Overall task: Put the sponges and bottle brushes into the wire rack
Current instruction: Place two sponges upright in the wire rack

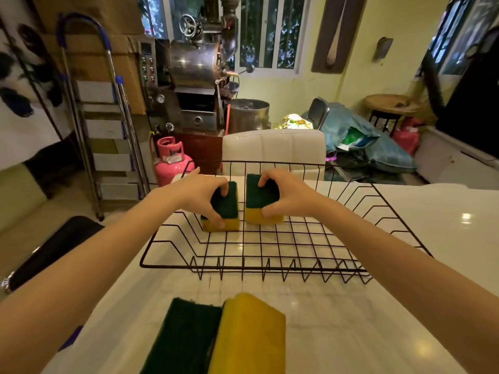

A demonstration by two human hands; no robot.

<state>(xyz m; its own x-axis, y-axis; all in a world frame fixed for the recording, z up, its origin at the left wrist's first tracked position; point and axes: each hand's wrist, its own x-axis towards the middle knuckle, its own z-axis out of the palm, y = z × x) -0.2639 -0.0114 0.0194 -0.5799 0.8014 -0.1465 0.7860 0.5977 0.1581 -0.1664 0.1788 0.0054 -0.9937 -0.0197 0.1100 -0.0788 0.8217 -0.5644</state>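
The left hand [201, 194] is clamped on one yellow-and-green rectangular foam sponge [225, 209], the right hand [287, 197] on its twin [263, 202]. Both sponges stand on edge side by side, just apart, on the floor of the black wire rack [270, 249], towards its far side. Released carelessly, I judge, either could topple, since each stands on a narrow edge across open wires. Two more sponges [216, 338] wait on the white tabletop [418, 220], near the viewer. No bottle brushes are visible.
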